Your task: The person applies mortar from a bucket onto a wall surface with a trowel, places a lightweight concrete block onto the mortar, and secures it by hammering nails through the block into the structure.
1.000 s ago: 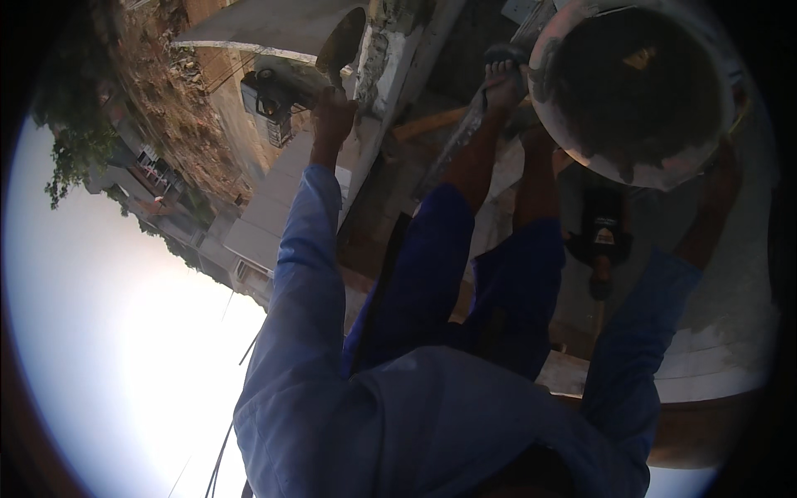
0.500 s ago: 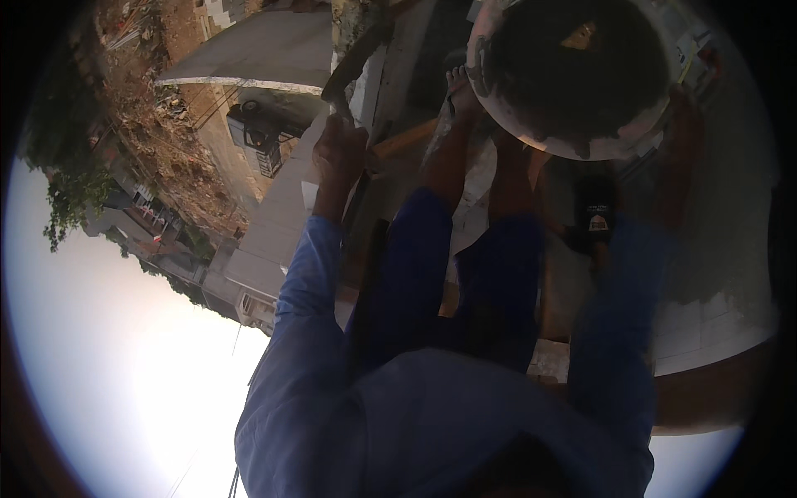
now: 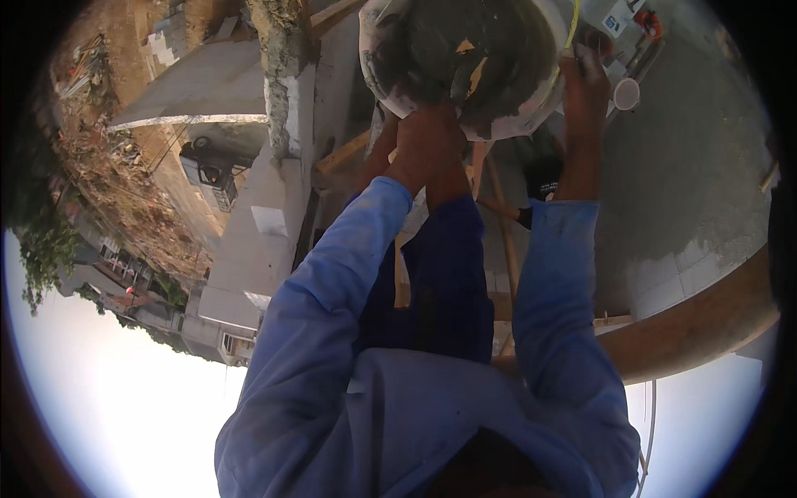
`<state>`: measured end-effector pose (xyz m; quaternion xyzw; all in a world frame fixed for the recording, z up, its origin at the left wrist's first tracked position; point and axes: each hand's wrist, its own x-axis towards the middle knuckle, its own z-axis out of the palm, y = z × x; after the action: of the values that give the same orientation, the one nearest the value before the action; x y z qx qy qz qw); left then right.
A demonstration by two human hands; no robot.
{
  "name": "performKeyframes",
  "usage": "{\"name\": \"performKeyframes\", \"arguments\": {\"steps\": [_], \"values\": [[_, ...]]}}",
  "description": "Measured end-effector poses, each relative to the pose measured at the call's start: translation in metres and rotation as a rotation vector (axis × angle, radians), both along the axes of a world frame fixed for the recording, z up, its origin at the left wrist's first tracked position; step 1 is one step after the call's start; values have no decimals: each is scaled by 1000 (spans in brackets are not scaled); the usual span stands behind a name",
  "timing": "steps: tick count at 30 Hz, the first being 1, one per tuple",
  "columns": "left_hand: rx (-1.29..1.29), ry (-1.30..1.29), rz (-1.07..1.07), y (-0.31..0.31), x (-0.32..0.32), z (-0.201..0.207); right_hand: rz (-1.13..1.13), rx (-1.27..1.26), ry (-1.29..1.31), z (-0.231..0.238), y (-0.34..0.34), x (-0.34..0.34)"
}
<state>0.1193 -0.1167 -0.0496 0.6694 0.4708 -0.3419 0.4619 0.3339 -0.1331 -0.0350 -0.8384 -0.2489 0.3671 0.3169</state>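
Note:
A wide pale basin [image 3: 378, 62] of wet grey mortar [image 3: 519, 50] stands in front of my legs. My left hand [image 3: 427, 137] is at its near rim, closed around the handle of a trowel. The trowel's blade is hard to tell apart from the dark mortar, where small tan patches show. At the basin's right side, my right hand [image 3: 585, 87] grips the rim, with its fingers partly in shadow. A yellow strip [image 3: 573, 25] runs along the rim just beyond that hand.
Left of the basin rises a rough, mortar-smeared wall end [image 3: 282, 83]. Beyond lies a drop to the ground, with a dark vehicle [image 3: 212, 170] below. On the right are a white cup [image 3: 627, 94], an orange-red object [image 3: 649, 25] and a grey floor [image 3: 689, 166]. A wooden pole [image 3: 502, 228] lies beside my legs.
My left hand has moved right with the trowel, from beside the wall to the basin's near rim. The view has shifted, so the basin now appears further left. My right hand shows more clearly.

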Motion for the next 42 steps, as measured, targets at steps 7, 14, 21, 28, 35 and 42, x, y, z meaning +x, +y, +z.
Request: {"name": "performKeyframes", "arguments": {"steps": [7, 14, 21, 28, 35, 42], "values": [[-63, -214, 260, 6, -16, -4, -140, 58, 159, 3, 6, -3], [-207, -269, 410, -4, -27, 6, -169, 45, 202, -1, 1, -5], [99, -181, 606, -29, -132, 29, -136, -65, 206, -23, -3, 32], [158, 302, 886, -104, -275, 28, -160, -161, 161, -53, -20, 64], [-231, 325, 1621, -164, -386, -20, 393, -204, -278, -86, -47, 106], [-222, 431, 1549, -138, -442, 20, 1081, -193, -947, -113, -78, 180]]}}
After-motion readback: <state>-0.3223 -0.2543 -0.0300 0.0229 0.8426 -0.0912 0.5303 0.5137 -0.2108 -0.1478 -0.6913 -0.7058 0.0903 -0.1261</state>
